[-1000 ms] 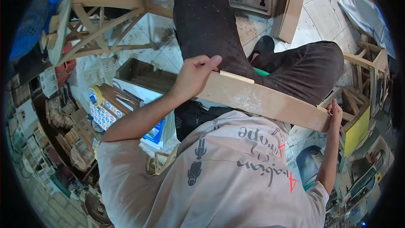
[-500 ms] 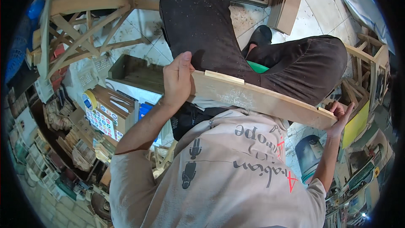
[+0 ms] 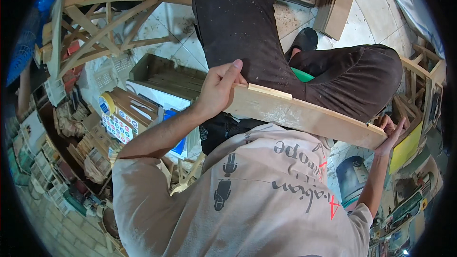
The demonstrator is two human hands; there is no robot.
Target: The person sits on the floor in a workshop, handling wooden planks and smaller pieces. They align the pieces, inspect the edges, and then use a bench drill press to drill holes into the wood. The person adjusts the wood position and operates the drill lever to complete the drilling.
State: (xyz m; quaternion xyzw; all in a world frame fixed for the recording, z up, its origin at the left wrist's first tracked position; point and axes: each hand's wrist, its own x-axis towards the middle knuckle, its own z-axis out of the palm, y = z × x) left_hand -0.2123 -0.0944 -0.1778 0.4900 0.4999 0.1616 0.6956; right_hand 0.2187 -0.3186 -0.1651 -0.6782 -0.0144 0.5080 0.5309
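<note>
A long flat wooden board (image 3: 319, 124) lies across my lap, held between both hands and slanting down to the right. My left hand (image 3: 219, 89) is closed round its left end, thumb up along the edge. At the opposite end, my right hand (image 3: 391, 133) grips the board with its fingers partly curled behind it. A thin pale wood strip (image 3: 270, 91) sits along the board's far edge, nearer my left hand. Another small strip shows close to my right hand. White dust (image 3: 284, 114) marks the middle of the board's face.
At the left stand a crossed wooden frame (image 3: 112, 33), an open dark box (image 3: 162, 74) and a wooden case with a sheet of round stickers (image 3: 116, 126). Stacked curved wooden pieces (image 3: 337, 9) lie beyond my legs. More wooden frames (image 3: 431, 74) and a yellow panel (image 3: 407, 148) are at the right.
The whole view has shifted a little, so my hands, the board and the surroundings all appear slightly farther right. Both hands keep their hold on the board.
</note>
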